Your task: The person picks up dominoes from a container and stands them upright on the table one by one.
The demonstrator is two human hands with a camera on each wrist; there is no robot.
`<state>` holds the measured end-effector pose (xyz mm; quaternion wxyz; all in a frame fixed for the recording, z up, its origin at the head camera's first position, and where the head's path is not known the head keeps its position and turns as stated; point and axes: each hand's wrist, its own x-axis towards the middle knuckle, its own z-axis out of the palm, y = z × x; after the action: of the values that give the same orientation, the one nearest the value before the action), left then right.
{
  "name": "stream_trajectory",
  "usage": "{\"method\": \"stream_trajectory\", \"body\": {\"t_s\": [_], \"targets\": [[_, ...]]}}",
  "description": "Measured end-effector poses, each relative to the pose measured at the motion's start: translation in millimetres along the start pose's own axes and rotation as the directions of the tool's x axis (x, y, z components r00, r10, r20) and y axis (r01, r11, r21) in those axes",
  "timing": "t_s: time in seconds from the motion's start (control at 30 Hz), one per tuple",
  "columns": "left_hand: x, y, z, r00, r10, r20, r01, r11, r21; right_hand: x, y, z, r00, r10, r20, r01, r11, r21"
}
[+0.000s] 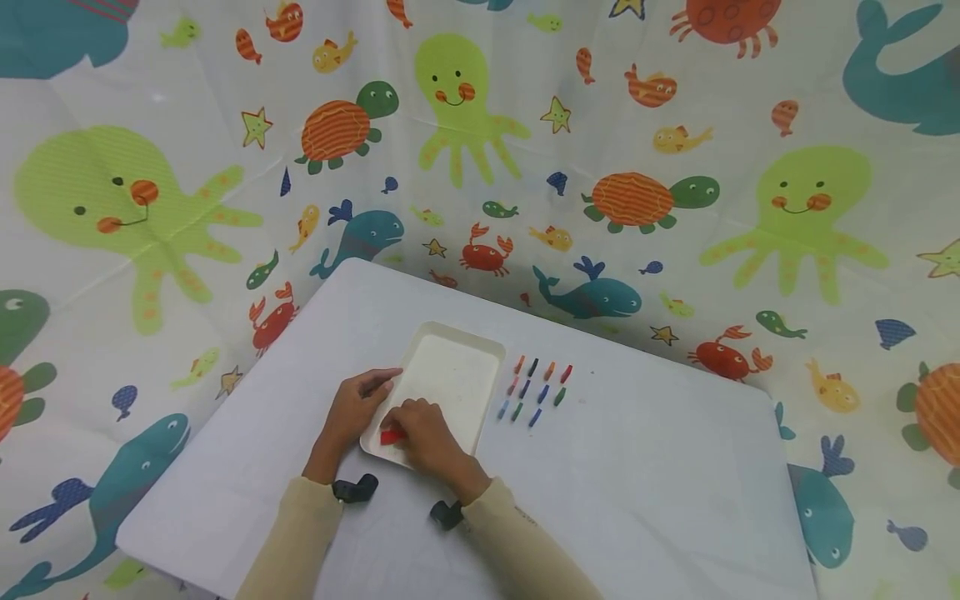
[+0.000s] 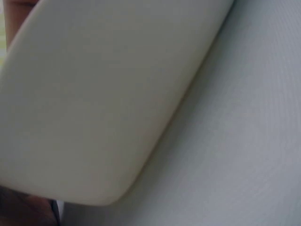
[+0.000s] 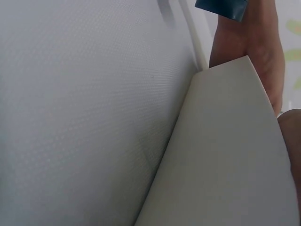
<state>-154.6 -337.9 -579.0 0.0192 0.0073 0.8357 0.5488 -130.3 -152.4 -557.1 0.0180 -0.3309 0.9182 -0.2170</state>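
Observation:
A cream rectangular tray [image 1: 453,367] lies on the white table in the head view. My right hand [image 1: 423,433] is over its near end, fingers curled down on a small flat red piece [image 1: 391,437]; what kind of piece it is I cannot tell. My left hand [image 1: 354,408] rests against the tray's left rim, its fingers extended along the edge and the thumb apart from them. Both wrist views are filled largely by the tray's smooth outer wall [image 2: 108,94]. Past that wall, the right wrist view catches part of the left hand [image 3: 249,52].
Right of the tray, several short crayon-like sticks [image 1: 542,393] in orange, red, blue, green and black stand in loose rows. The white table [image 1: 660,467] stretches on to the right. Behind it hangs a curtain [image 1: 517,275] printed with sea animals.

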Motion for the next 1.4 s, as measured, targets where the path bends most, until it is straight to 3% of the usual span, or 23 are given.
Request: {"method": "stream_trajectory", "body": {"t_s": [0.27,0.7,0.87,1.17,1.4], "targets": [[0.0,1.3,-0.4,1.000,0.014,-0.002,-0.014,1.000,-0.005,-5,2,-4,0.996,0.089,-0.028,-0.088,0.996,0.030],[-1.9,2.6,-0.3,1.000,-0.006,0.000,0.006,1.000,-0.005,-15,4,-18,0.980,0.086,-0.179,-0.067,0.991,0.112],[-2.5,1.6,-0.6,1.000,-0.017,0.002,0.017,1.000,-0.012,-18,5,-25,0.970,0.165,-0.177,-0.131,0.973,0.188],[-2.5,5.2,-1.0,1.000,-0.010,-0.004,0.011,1.000,0.020,-28,15,-42,0.920,0.244,-0.307,-0.151,0.943,0.297],[-1.9,4.6,0.7,1.000,-0.009,-0.011,0.010,1.000,0.028,-39,30,-57,0.869,0.350,-0.349,-0.198,0.894,0.402]]}}
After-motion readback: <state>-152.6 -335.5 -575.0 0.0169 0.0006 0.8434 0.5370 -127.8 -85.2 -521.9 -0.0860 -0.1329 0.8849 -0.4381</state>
